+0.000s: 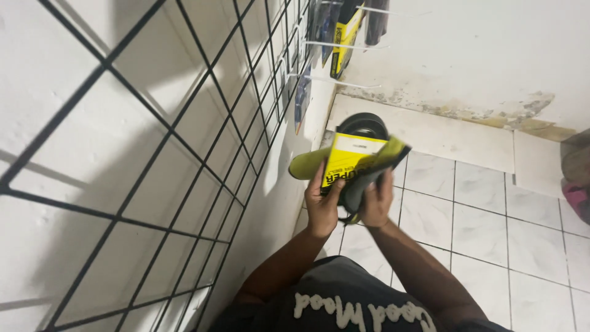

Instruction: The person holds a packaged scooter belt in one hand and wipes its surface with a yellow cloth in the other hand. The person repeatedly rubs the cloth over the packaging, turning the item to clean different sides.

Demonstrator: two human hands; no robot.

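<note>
Frame centre: left hand (322, 206) pinches the yellow packaged item (351, 161) by its lower edge; right hand (376, 201) closes around its dark underside. Beyond, a black round object (362, 126) sits on the tiled floor (485, 227). Upper frame: packets hang on wire grid (184, 123) hooks (344, 44). Risk: loose pinch, packet slips floorward.

Our forearms raised, converging ahead; left hand (322, 206) and right hand (376, 203) side by side, fingers curled in grip.
</note>
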